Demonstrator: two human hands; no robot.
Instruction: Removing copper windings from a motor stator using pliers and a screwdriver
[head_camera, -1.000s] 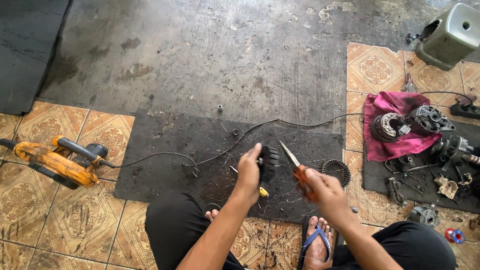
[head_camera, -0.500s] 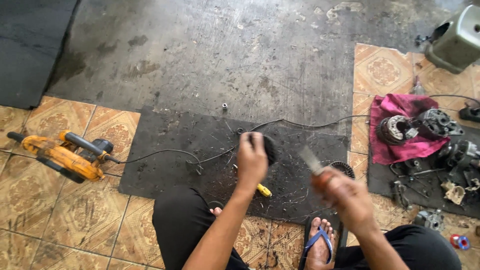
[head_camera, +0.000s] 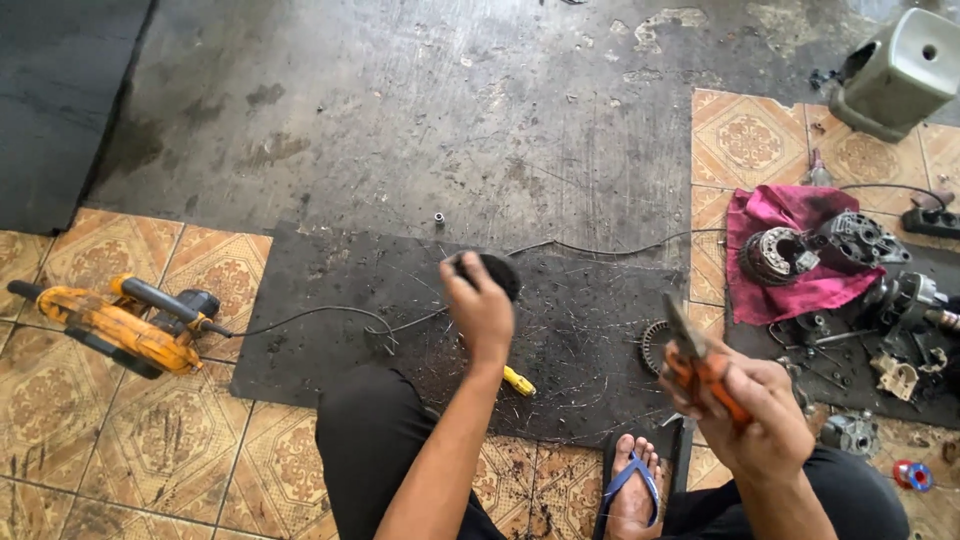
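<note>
While seated on tiles, left hand (head_camera: 482, 305) grips round black part (head_camera: 492, 272) over rubber mat (head_camera: 330, 300), right hand (head_camera: 760, 405) fingers shut round orange-handled pliers (head_camera: 695, 365) (tips up), yellow screwdriver (head_camera: 518, 381) nr wrist.

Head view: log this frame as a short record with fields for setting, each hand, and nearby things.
setting: person seated on a tiled floor, legs around a black rubber mat
left hand: left hand closed on a round black part over the mat
right hand: right hand holds orange-handled pliers, tips up
left side: orange power tool, its cable running onto the mat
right side: pink cloth with motor parts
near foot: yellow-handled tool, blue sandal
</note>
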